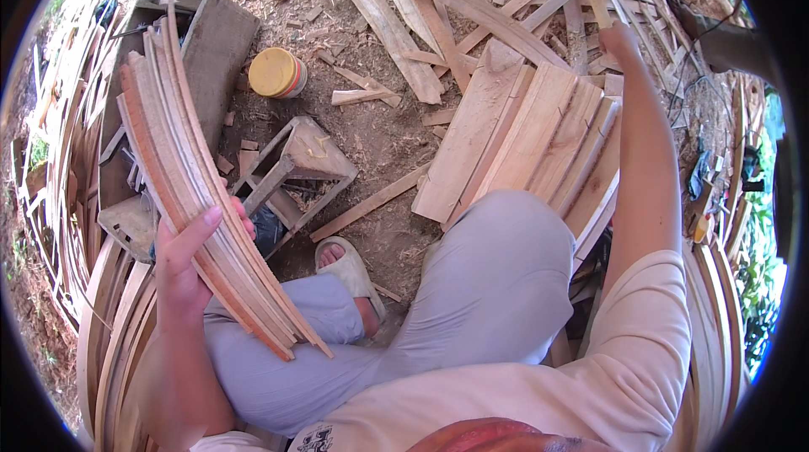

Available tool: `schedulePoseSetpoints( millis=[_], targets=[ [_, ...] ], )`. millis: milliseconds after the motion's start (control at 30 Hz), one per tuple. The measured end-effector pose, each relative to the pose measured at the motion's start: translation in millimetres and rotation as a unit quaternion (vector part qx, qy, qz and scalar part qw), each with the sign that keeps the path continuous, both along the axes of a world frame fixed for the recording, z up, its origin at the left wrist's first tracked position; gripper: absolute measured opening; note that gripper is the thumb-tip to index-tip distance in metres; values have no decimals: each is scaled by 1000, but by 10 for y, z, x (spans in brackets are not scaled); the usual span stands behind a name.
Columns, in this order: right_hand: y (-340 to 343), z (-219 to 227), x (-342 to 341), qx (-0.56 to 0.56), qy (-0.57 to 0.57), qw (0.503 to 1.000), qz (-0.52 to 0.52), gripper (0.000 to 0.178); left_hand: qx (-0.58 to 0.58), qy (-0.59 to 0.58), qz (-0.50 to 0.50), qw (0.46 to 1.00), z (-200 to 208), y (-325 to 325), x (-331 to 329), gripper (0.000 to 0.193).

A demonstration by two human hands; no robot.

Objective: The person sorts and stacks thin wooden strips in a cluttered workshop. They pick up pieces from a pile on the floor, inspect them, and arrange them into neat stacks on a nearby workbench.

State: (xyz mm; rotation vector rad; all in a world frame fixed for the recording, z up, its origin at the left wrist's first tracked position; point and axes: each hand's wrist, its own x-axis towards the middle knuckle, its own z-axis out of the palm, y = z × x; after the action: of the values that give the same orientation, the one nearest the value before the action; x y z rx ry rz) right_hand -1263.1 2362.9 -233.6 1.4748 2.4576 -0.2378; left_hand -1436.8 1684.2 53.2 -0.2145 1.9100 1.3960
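Observation:
A thick bundle of long, thin wooden strips (198,187) is gripped in my left hand (185,254), thumb across the front and fingertips showing on the far side. The bundle leans up and left, its lower end above my lap. My right arm stretches far forward on the right, beyond the stacked boards. At its end my right hand (619,43) is closed on a wooden strip (599,7), which points away from me among the scattered pieces. Most fingers of that hand are too small or hidden to make out.
Short boards (527,128) are stacked before my knee. A wooden stool (316,153), a yellow-lidded tub (276,73) and a grey wooden box (221,39) stand ahead on the left. Loose slats (388,18) litter the dirt floor. Another person's foot and leg (725,39) show at far right.

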Motion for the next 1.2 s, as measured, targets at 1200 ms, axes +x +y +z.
schedulePoseSetpoints(
  millis=[1200],
  targets=[
    [-3823,2965,389,-188,397,898,-26,32,314,-45,-11,948,-319,933,-952,34]
  ],
)
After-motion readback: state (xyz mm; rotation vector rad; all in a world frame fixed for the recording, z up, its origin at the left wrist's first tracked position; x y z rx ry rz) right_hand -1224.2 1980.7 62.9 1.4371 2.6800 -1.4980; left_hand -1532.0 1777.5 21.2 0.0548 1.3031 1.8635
